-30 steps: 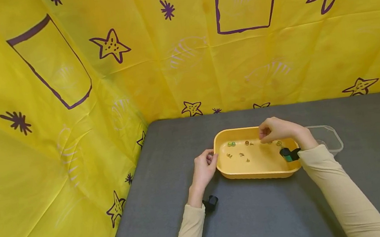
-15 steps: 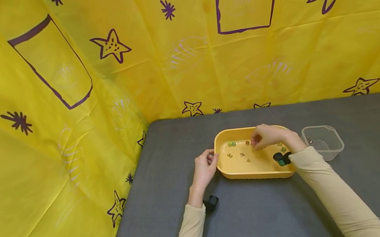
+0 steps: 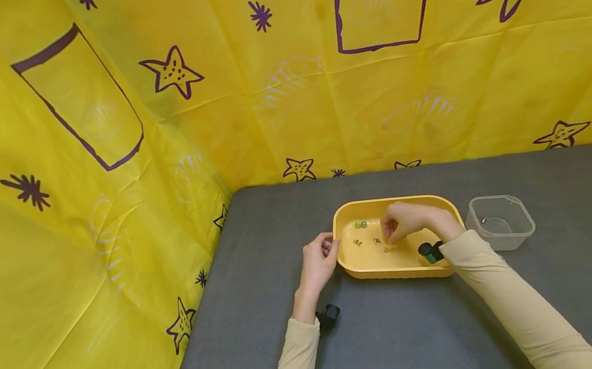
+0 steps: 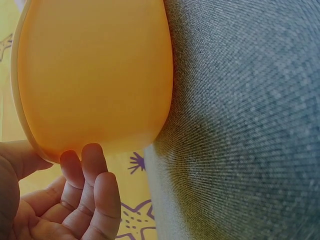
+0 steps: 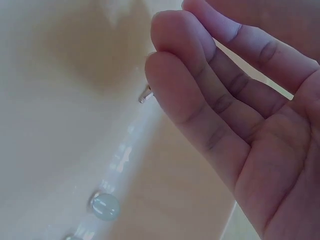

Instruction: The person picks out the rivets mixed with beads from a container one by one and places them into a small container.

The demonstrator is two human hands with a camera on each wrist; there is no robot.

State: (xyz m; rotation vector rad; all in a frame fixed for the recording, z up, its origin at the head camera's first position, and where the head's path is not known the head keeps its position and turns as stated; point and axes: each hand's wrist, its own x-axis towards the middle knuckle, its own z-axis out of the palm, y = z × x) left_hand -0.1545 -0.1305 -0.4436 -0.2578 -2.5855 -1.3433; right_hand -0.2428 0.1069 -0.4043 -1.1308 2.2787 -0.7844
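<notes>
Yellow cloth (image 3: 244, 129), patterned with purple starfish, is hung behind the grey worktop (image 3: 586, 296) and along its left edge. Toward the worktop's far edge, a yellow tray (image 3: 409, 259) is set. Its left rim is pinched by the left hand (image 3: 319, 257), the thumb placed at the rim and the bent fingers at the outer wall. Over the tray's floor the right hand (image 3: 406, 218) is held, fingers drawn close together; whether anything is pinched cannot be told, though a metallic piece (image 5: 145, 95) is seen by one fingertip. Toward the tray's left end gold pieces (image 3: 377, 241) are scattered, and near its far left corner two green beads (image 3: 363, 224) are seen. Just beside the tray's right end, a clear container (image 3: 506, 242) is stood, with a small dark item (image 3: 483, 220) inside.
</notes>
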